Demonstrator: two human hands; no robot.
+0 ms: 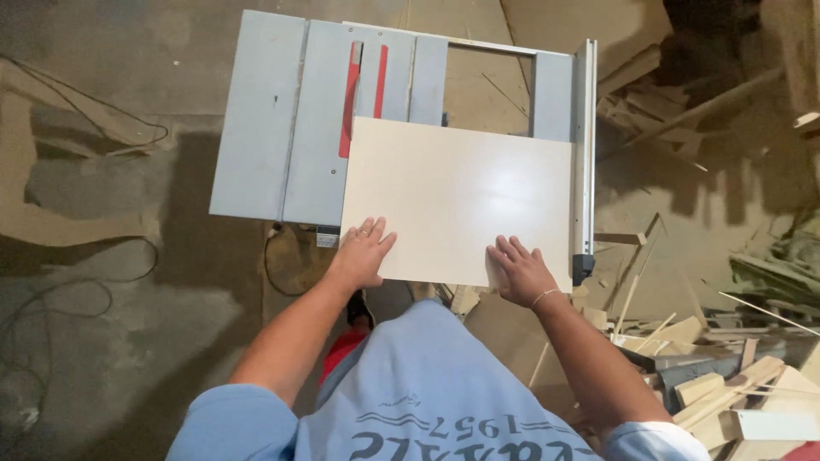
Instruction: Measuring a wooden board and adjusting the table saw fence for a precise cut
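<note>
Our left hand (362,253) and right hand (519,271), fingers flat and spread, press the pale board (457,201) at mid-frame onto the grey table saw (282,128).

Both arms reach forward, bare to the short sleeves. Left hand (361,253) lies flat, palm down, fingers together pointing ahead. Right hand (521,271) flat too, fingers spread, thin band just behind at the wrist.

A pale board (457,201) lies flat on the grey saw table (256,128), its right edge along the fence (584,145) at the table's right edge. The left hand (363,253) presses the board's near left corner, the right hand (521,271) its near edge, fingers spread. The red blade insert (350,98) shows just beyond the board's far left corner. Offcuts (717,384) litter the floor at right.
</note>
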